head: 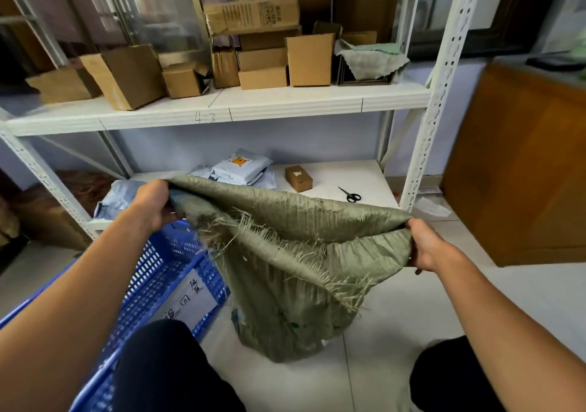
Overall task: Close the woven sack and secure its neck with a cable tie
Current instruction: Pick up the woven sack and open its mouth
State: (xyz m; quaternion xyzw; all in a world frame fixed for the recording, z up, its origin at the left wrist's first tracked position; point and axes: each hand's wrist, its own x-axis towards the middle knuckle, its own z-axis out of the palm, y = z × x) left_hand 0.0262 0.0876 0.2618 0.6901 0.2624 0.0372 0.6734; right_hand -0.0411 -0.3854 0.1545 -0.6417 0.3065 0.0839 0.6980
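Observation:
An olive-green woven sack (295, 300) stands on the tiled floor between my knees, its frayed mouth stretched wide and flat. My left hand (152, 205) grips the left corner of the mouth. My right hand (426, 243) grips the right corner. The two mouth edges lie close together with loose threads hanging from them. No cable tie is in sight.
A blue plastic crate (165, 272) with a paper label sits at my left, touching the sack. Behind stands a white metal shelf (241, 110); its low board holds grey mailer bags (241, 166), a small cardboard box (298, 178) and scissors (349, 195). A wooden cabinet (520, 170) stands at right.

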